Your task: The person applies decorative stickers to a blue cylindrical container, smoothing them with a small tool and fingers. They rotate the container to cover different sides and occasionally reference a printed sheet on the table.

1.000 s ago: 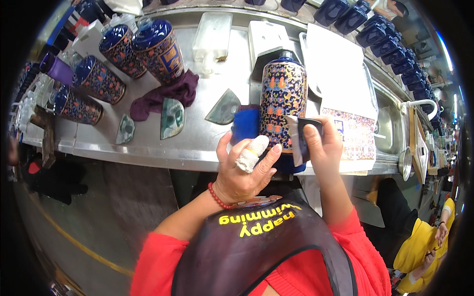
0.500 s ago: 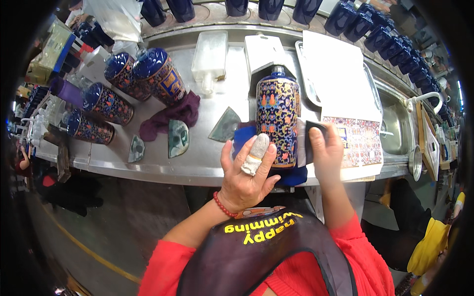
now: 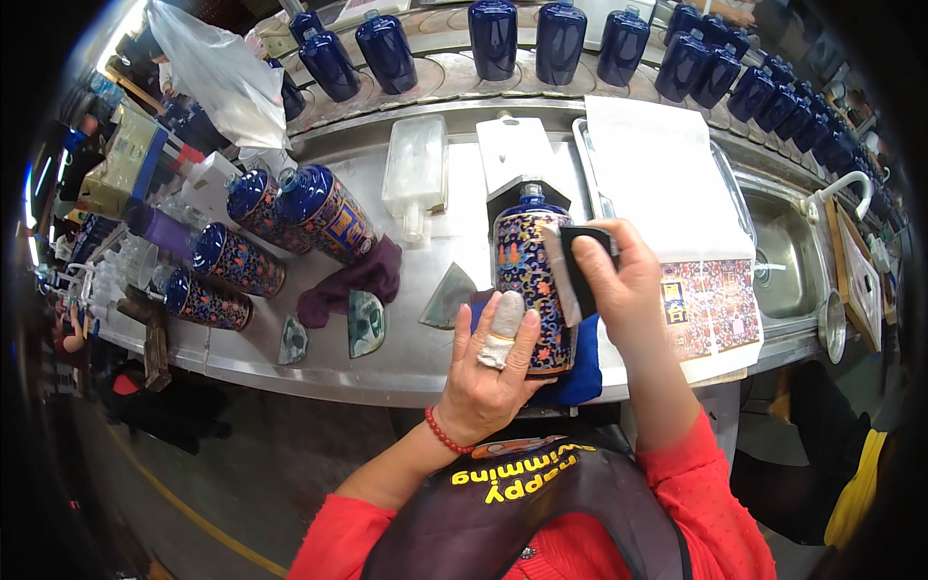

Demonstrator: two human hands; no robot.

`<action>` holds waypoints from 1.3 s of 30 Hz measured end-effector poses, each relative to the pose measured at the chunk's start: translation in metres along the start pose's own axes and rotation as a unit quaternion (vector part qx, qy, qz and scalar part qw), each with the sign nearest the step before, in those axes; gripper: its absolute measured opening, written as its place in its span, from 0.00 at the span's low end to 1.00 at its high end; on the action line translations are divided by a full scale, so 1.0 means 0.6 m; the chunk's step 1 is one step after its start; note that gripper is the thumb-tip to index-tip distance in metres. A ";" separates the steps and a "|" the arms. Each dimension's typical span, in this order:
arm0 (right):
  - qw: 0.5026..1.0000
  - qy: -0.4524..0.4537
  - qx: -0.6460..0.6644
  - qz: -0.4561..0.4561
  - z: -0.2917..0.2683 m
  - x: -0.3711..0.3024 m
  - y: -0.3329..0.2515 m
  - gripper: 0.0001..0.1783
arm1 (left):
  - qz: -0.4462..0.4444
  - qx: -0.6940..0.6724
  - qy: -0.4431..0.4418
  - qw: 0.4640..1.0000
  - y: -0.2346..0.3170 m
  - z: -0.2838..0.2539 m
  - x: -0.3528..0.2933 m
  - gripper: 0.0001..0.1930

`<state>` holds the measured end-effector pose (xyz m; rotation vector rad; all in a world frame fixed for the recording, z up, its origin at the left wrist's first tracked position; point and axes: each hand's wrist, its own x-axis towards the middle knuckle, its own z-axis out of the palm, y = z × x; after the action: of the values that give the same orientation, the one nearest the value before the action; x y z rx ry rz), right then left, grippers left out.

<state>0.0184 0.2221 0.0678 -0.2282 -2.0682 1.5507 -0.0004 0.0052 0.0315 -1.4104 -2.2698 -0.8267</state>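
A dark blue bottle [image 3: 522, 256] with a colourful floral pattern lies on the metal bench, its neck pointing away from me. My left hand [image 3: 491, 372] rests with fingers spread on its lower left side; one finger wears a grey-white cover. In my right hand [image 3: 611, 275] is a squeegee [image 3: 570, 271] with a black grip and a pale blade. The blade lies against the bottle's right side. Under the bottle shows a blue cloth [image 3: 578, 379]. Right of it, patterned decal sheets [image 3: 710, 304] lie on white paper.
Several patterned bottles [image 3: 329, 217] stand at left by a purple cloth [image 3: 372, 275]. Angular greenish pieces [image 3: 365, 322] lie nearby. Behind are a clear bottle-shaped container [image 3: 416, 174] and a conveyor [image 3: 445, 101] carrying plain blue bottles [image 3: 493, 39]. A sink [image 3: 778, 246] is at right.
My right hand has moved the squeegee up and left, from beside the bottle onto its patterned side. My left hand stays at the bottle's lower part. The whole view has shifted downward.
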 end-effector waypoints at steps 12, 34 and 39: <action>0.938 -0.051 -0.291 -0.179 -0.007 -0.004 0.025 0.35 | -0.086 -0.168 0.008 0.982 -0.083 -0.003 0.069 0.45; 0.928 -0.064 -0.291 -0.224 -0.023 0.020 0.005 0.39 | -0.088 -0.199 -0.011 0.976 -0.093 0.015 0.102 0.42; 0.849 -0.127 -0.439 -0.264 -0.024 0.038 -0.007 0.32 | -0.088 -0.192 -0.016 0.977 -0.094 0.014 0.102 0.41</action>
<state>0.0073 0.2431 0.0820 0.2340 -2.6218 0.2492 -0.0778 0.0342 0.0427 -1.3920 -2.3755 -1.3697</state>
